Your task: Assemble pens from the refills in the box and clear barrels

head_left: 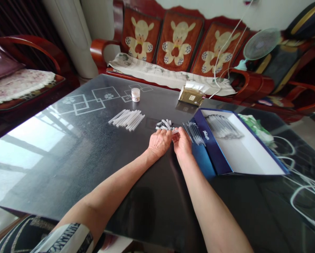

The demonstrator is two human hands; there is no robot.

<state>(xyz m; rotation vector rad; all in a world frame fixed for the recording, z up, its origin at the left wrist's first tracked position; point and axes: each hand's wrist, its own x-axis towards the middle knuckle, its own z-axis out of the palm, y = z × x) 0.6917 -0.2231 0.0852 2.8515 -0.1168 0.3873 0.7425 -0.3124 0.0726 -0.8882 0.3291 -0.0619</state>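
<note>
In front of me, my left hand [159,143] and my right hand [183,141] meet over the dark table. Their fingers are closed around a whitish pen barrel [175,131], of which only a short stretch shows between them. Just beyond my fingers lies a small pile of white and black pen caps [165,123]. To the left, several frosted white pen barrels [127,119] are spread side by side. Beside my right hand, thin dark pen refills [194,133] lie against a blue box [212,146]. Inside that box is a row of pens [223,126].
A small white tub [135,95] stands at the back of the table [94,154]. A tissue pack [191,95] is behind the box. Green and white packaging [257,128] and white cables [304,186] lie on the right. A sofa [104,52] stands beyond.
</note>
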